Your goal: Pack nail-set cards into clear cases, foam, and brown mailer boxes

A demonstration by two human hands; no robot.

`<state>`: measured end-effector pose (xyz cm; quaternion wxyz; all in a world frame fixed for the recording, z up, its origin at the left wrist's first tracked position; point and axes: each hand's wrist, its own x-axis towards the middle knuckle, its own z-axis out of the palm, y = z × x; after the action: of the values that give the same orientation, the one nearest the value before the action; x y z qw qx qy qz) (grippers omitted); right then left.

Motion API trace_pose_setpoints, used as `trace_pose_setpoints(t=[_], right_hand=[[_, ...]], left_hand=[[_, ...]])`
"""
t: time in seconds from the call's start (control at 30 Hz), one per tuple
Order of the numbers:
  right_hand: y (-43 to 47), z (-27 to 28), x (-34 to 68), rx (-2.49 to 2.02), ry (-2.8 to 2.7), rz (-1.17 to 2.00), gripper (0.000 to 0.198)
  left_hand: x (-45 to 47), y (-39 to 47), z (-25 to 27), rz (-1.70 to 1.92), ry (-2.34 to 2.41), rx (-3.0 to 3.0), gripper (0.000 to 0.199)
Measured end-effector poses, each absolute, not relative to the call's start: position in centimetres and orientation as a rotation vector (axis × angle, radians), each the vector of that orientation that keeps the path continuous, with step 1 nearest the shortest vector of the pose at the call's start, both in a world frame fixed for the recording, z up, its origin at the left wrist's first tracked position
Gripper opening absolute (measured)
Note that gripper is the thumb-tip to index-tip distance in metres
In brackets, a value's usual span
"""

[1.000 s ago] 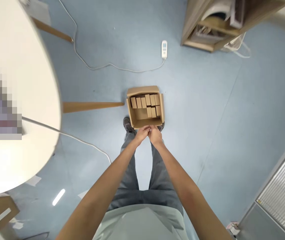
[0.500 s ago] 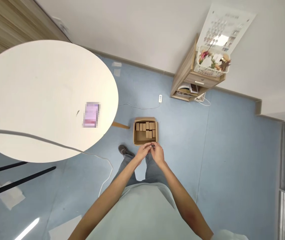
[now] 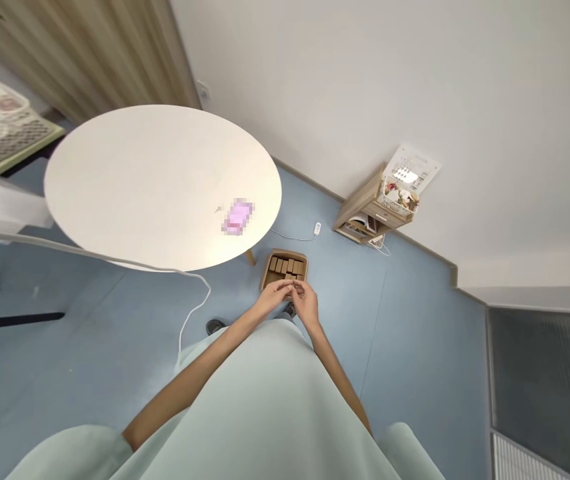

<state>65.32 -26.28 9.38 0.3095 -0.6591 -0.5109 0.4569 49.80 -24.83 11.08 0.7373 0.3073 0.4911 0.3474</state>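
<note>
My left hand [image 3: 272, 297] and my right hand [image 3: 307, 304] meet fingertip to fingertip in front of my body. The fingers of both are pinched together; whatever they hold, if anything, is too small to make out. Just beyond them, an open cardboard box [image 3: 265, 277] sits on the floor, its near side partly covered by my hands. Several small brown cardboard boxes [image 3: 285, 267] stand in rows inside it, mostly along the far and right sides.
A round white table [image 3: 165, 180] stands to the left, bearing a blurred pink-purple item [image 3: 239, 217]. A white cable [image 3: 195, 310] hangs near my left arm. A power strip [image 3: 317, 229] lies on the blue floor. By the wall is a wooden cabinet [image 3: 359, 200] with a basket [image 3: 399, 197] on top.
The view has tilted and turned, so the table appears further right and a rack shows at the left edge. My hands stay pinched together close to the cardboard box.
</note>
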Motion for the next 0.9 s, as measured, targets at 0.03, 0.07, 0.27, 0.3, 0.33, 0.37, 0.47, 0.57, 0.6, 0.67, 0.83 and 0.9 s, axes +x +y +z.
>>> trace_pose_setpoints(t=[0.03, 0.07, 0.27, 0.3, 0.33, 0.37, 0.47, 0.57, 0.6, 0.67, 0.83, 0.9], right_hand=[[-26.6, 9.9, 64.1, -1.727, -1.346, 1.209, 0.037], [-27.0, 10.3, 62.8, -1.711, -1.342, 1.212, 0.039], [-28.9, 12.5, 54.3, -1.606, -1.348, 1.283, 0.045], [-29.0, 12.8, 52.9, -1.593, -1.362, 1.299, 0.046], [-29.0, 13.2, 51.5, -1.582, -1.383, 1.313, 0.046], [-29.0, 13.5, 50.1, -1.576, -1.412, 1.323, 0.046], [-28.4, 14.3, 46.2, -1.568, -1.536, 1.324, 0.045], [-27.3, 15.0, 42.4, -1.538, -1.673, 1.319, 0.043], [-26.9, 15.2, 41.2, -1.52, -1.714, 1.328, 0.043], [-26.0, 15.4, 38.5, -1.474, -1.782, 1.366, 0.042], [-23.5, 14.7, 31.2, -1.364, -1.839, 1.527, 0.042], [-22.4, 14.1, 28.1, -1.346, -1.82, 1.581, 0.042]], left_hand=[[48.5, -25.2, 11.4, 0.78, 1.076, 0.702, 0.038], [47.1, -25.6, 11.6, 0.793, 1.087, 0.733, 0.038], [38.1, -27.8, 13.0, 0.853, 1.223, 0.888, 0.035], [36.7, -28.3, 13.3, 0.875, 1.234, 0.872, 0.036], [35.3, -28.8, 13.6, 0.901, 1.242, 0.847, 0.037], [33.9, -29.2, 13.9, 0.929, 1.251, 0.821, 0.038], [30.2, -30.4, 14.5, 1.019, 1.299, 0.767, 0.04], [26.7, -30.9, 14.7, 1.106, 1.325, 0.734, 0.04], [25.6, -30.9, 14.6, 1.13, 1.336, 0.718, 0.039], [23.1, -30.9, 14.4, 1.169, 1.376, 0.683, 0.037], [16.4, -30.2, 13.6, 1.215, 1.487, 0.63, 0.04], [13.5, -29.6, 13.5, 1.211, 1.52, 0.609, 0.041]])
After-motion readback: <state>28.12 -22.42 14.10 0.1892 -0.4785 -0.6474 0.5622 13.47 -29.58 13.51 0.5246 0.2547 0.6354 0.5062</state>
